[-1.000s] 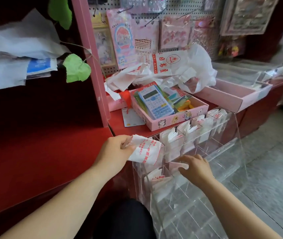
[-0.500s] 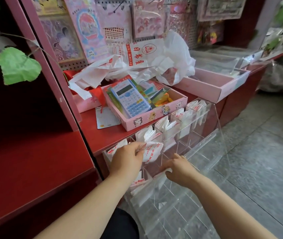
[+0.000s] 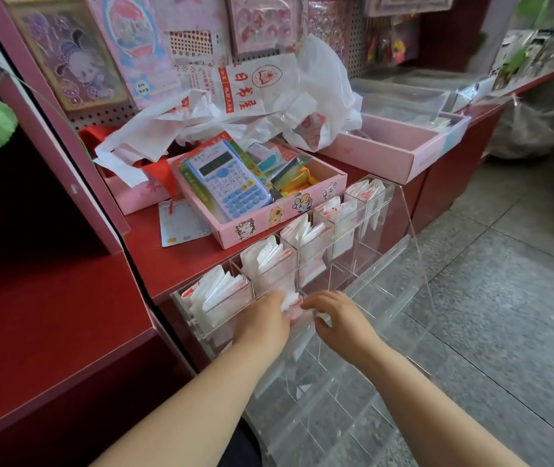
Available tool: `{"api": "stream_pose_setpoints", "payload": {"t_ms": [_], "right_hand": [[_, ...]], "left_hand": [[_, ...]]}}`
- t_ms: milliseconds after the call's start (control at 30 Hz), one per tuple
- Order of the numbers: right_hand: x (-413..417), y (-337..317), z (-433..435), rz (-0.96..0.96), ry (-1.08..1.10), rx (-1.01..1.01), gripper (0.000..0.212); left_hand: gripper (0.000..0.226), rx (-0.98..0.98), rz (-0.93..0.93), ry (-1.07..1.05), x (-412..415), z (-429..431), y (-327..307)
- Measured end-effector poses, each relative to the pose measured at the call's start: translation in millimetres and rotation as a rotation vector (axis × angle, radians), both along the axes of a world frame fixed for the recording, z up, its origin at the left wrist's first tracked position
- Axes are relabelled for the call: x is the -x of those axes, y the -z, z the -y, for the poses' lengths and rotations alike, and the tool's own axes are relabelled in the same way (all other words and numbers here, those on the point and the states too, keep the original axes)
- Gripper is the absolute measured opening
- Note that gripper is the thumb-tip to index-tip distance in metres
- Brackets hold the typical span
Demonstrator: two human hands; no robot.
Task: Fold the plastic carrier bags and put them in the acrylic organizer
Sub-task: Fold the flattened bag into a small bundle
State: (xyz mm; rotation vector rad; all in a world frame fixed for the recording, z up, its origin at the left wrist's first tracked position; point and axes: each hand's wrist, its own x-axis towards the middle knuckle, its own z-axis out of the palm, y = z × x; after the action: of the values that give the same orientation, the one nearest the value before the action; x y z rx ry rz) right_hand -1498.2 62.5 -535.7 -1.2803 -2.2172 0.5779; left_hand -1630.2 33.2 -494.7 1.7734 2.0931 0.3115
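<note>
Our left hand [image 3: 262, 323] and right hand [image 3: 344, 320] pinch the bag [image 3: 289, 302] between them at the organizer [image 3: 383, 284]; light, limp, slippery, we judge; grip across its folds.

Your left hand [image 3: 262, 326] holds a folded bag [image 3: 289, 302] at a second-row compartment of the acrylic organizer [image 3: 383, 261], just under its top row. Your right hand [image 3: 339, 320] meets it from the right, curled fingertips on the same bag; whether they grip it cannot be resolved. Top row: five compartments, each packed with upright stored bags [image 3: 269, 261]. The organizer sits against the near edge of the red counter [image 3: 154, 264]. Beyond it: a pink tray [image 3: 269, 220] holding a blue calculator [image 3: 232, 187]. Farther back: a heap of loose carrier bags [image 3: 269, 106].
</note>
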Motion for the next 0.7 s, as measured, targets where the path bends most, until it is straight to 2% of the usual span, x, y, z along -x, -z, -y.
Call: {"api": "stream_pose_setpoints", "payload": {"t_ms": [133, 333, 433, 533, 600, 700], "right_hand": [[-3, 0, 1, -0.118, 0.172, -0.013, 0.032], [-3, -19, 5, -0.154, 0.263, 0.005, 0.024], [1, -36, 1, -0.166, 0.276, -0.023, 0.02], [9, -62, -6, -0.162, 0.273, -0.061, 0.02], [18, -80, -12, -0.155, 0.255, -0.083, 0.02], [36, -104, -28, -0.122, 0.206, -0.117, 0.023]], "left_hand": [[0.045, -0.163, 0.033, 0.054, 7, 15, -3], [0.019, -0.556, 0.105, 0.217, 35, 49, -14], [0.027, -0.731, 0.091, 0.228, 58, 60, -27], [0.029, -0.858, 0.068, 0.134, 91, 61, -50], [0.03, -0.866, 0.023, 0.046, 118, 59, -58], [0.023, -0.654, -0.074, -0.126, 158, 54, -57]]}}
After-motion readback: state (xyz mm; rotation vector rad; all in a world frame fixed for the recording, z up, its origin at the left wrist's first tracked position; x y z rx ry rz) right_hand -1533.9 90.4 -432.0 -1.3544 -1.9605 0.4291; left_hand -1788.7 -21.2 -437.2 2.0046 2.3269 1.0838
